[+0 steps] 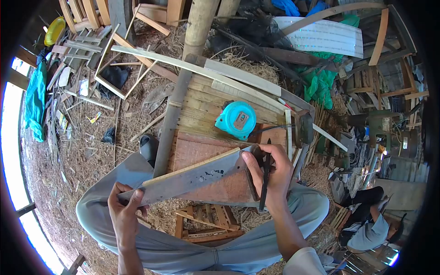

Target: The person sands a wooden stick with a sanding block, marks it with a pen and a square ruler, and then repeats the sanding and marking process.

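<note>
My left hand grips the near end of a long grey wooden strip that lies slantwise over a reddish board. My right hand presses the strip's far end, with a black pen held between its fingers, tip downward. A turquoise tape measure rests on the plank workbench just beyond the hands. My knees in grey trousers frame the work.
A long pale curved slat crosses the bench's far side. Bamboo posts, wood offcuts, frames and shavings cover the ground. A small wooden stool stands between my legs. Another person sits at lower right.
</note>
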Motion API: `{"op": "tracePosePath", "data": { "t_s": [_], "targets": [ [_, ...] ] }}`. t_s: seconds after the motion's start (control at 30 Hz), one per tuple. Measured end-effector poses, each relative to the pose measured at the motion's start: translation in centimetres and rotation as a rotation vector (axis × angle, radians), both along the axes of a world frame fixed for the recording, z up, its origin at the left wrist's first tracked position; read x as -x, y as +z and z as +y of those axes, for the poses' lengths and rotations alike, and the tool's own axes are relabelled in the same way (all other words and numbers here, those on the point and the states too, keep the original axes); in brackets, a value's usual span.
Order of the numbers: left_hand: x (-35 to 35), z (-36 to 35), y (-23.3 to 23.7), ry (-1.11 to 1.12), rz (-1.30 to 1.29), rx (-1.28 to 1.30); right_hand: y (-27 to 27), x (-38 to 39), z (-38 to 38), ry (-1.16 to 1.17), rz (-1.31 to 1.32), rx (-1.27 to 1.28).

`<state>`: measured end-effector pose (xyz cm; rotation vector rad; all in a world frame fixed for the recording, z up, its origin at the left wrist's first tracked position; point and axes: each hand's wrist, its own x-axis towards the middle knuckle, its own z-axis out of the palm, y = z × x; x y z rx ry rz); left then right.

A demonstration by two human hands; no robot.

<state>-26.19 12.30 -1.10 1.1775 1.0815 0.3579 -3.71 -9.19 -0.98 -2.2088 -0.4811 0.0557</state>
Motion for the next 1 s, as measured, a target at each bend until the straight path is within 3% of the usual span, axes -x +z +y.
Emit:
{"op": "tracePosePath", "data": {
  "t_s": [0.33,0.4,0.43,0.47,0.53,0.6,0.7,0.77,0.83,1.0],
  "targets": [
    [0.0,0.2,-0.4,-0.008,0.01,0.063,0.2,0.4,0.1,-0.015,-0.097,0.102],
    [0.0,-0.1,-0.7,-0.09,0.136,-0.322,0.1,0.4,0.3,-0.037,-0.099,0.062],
    [0.3,-0.4,-0.9,-0.112,0.277,-0.645,-0.2,0.1,0.2,0.004,-0.151,0.063],
    [-0.2,-0.7,0.1,-0.108,0.273,-0.654,-0.4,-0.1,0.2,0.042,-0.203,0.064],
    [-2.0,-2.0,2.4,-0.423,0.325,-1.461,-0.4,-0.5,0.0,0.107,-0.235,0.015],
    [-4.1,-3.6,2.6,-0.654,0.068,-1.262,-0.1,-1.2,0.0,0.256,-0.142,0.024],
    [-6.3,-3.5,0.2,-0.79,-0.028,-1.35,0.7,-2.5,0.1,0.388,-0.091,0.067],
    [-6.7,-3.4,0.2,-0.775,-0.027,-1.312,1.0,-3.1,0.1,0.44,-0.003,0.083],
    [-7.0,-3.1,0.0,-0.777,-0.032,-1.272,0.7,-3.8,0.0,0.546,-0.121,0.127],
    [-6.8,-1.4,-1.3,-0.924,-0.147,-1.337,0.9,-3.8,-0.2,0.545,-0.003,0.134]
  ]
}}
